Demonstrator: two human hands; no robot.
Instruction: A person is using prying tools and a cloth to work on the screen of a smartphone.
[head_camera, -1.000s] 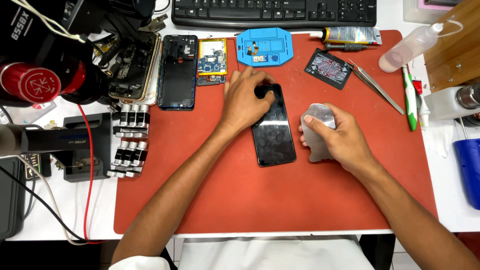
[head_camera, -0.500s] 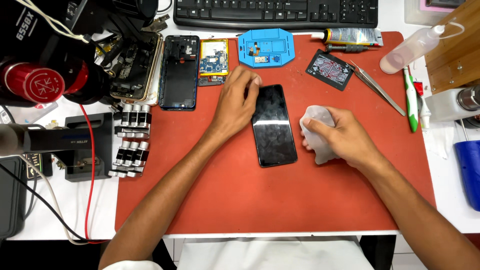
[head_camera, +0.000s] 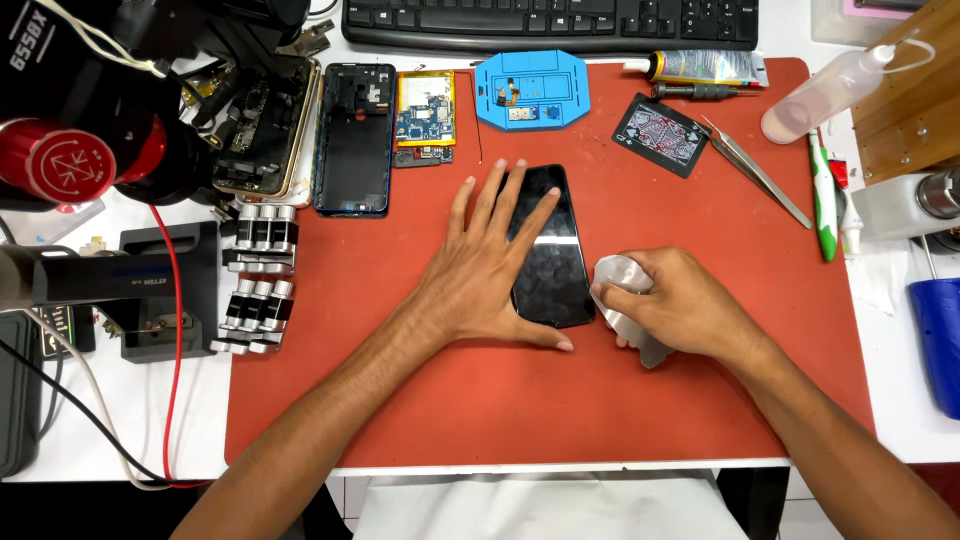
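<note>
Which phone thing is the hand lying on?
The left hand lies flat on the glossy black phone mid-mat. The hollow blue phone frame and the gold-edged one lie untouched farther left.

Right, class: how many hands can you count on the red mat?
2. The left hand lies flat with fingers spread over the black phone at the mat's middle. The right hand is just right of the phone, gripping a grey cloth. No other hands show.

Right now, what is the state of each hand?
Left hand: open, flat on the black glossy phone screen.
Right hand: closed on a grey crumpled cloth.
</note>
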